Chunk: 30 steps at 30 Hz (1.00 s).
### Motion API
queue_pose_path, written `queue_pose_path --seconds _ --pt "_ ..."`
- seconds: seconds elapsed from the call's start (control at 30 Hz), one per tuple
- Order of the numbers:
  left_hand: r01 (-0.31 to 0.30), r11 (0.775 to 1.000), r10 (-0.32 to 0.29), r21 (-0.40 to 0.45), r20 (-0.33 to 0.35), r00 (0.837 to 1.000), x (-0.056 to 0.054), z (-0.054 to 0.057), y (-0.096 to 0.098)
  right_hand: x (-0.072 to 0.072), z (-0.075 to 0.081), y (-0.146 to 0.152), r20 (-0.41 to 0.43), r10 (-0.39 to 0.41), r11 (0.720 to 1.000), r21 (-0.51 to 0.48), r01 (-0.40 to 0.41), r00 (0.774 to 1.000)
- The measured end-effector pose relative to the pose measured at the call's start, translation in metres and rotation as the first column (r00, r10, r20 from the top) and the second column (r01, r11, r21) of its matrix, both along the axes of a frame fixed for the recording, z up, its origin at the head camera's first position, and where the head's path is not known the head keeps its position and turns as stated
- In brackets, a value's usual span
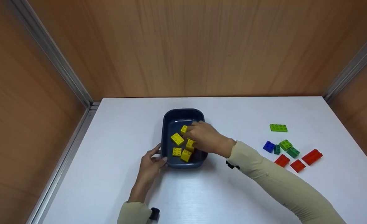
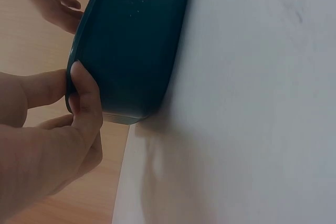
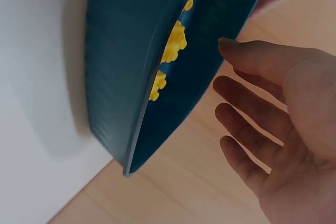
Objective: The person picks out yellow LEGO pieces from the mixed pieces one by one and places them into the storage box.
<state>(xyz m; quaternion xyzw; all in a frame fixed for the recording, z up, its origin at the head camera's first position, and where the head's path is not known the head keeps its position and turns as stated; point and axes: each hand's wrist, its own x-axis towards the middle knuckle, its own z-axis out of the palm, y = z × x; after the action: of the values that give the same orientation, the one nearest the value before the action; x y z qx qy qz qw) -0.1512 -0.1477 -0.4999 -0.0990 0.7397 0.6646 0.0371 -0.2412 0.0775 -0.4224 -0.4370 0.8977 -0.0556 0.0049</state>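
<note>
A dark blue rectangular container [image 1: 185, 165] stands on the white table in the head view, with several yellow toy bricks [image 1: 177, 139] lying loose inside. My left hand [image 1: 149, 167] is at its near left side; in the left wrist view that hand [image 2: 65, 129] pinches the rim between thumb and finger. Over the container's right side reaches my right hand [image 1: 210, 139], hiding part of the interior. The right wrist view shows this hand [image 3: 278, 124] with fingers loosely bent and apart, nothing between them, above the container's opening [image 3: 202, 51].
Right of the container lie a long lime brick [image 1: 278, 128], a shorter lime brick [image 1: 285, 145], a blue brick [image 1: 269, 147], dark green bricks [image 1: 293, 152] and red bricks [image 1: 312, 157]. Wooden panels [image 1: 202, 49] stand behind the table [image 1: 121, 124] and at both sides.
</note>
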Motion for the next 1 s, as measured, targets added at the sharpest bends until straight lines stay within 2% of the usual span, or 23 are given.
queue_pose_path --seconds 0.2,0.47,0.7,1.0 --pt "-0.015 0.999 0.015 -0.034 0.015 1.000 0.000 -0.001 0.001 -0.003 -0.002 0.014 -0.014 -0.062 0.994 -0.096 0.060 0.998" --pt "-0.026 1.000 0.026 -0.017 0.020 0.999 -0.001 0.000 0.002 -0.005 -0.005 0.037 0.042 -0.155 0.961 -0.224 0.160 0.987" --pt "-0.023 1.000 0.023 -0.008 0.024 0.999 -0.001 0.001 0.002 -0.005 -0.010 0.058 0.098 -0.266 0.919 -0.275 0.283 0.959" --pt "-0.016 1.000 0.016 -0.013 0.014 1.000 0.000 0.002 0.001 -0.002 -0.023 0.078 0.124 -0.370 0.865 -0.315 0.390 0.921"
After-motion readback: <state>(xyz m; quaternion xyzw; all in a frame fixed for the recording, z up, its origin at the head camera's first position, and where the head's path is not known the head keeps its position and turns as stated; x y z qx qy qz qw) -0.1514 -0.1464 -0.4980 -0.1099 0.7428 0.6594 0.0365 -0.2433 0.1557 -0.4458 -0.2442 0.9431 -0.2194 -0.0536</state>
